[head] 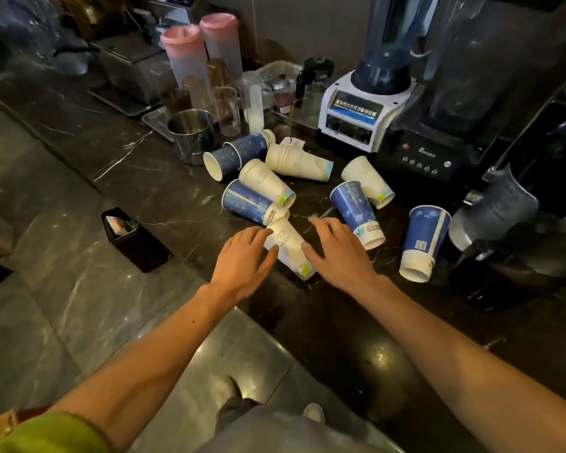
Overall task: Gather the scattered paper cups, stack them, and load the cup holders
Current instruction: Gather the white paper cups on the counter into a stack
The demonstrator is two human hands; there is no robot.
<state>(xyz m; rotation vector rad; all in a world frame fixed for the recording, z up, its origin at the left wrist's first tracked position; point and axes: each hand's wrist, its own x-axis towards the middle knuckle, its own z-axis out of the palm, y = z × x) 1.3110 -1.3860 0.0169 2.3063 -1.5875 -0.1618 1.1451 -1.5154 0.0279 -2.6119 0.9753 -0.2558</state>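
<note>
Several paper cups, white and blue, lie tipped over on the dark marble counter [324, 308]. Nearest to me lies a white cup [288, 246] on its side, its mouth toward me. My left hand [245, 256] touches its left side with straight fingers, and my right hand [337, 250] touches its right side, fingers spread. Just behind it lies a blue cup [249, 202] under another white cup [265, 183]. A blue cup [356, 212] lies right of my right hand, and a blue cup stack [423, 241] stands upside down farther right. No cup holder is visible.
A white-based blender [356, 112] and a black blender [428, 155] stand behind the cups. A steel pot [192, 132], glasses and pink-lidded jugs [185, 57] crowd the back left. A black box [131, 237] sits by the counter's left edge. A dark appliance [510, 256] is at right.
</note>
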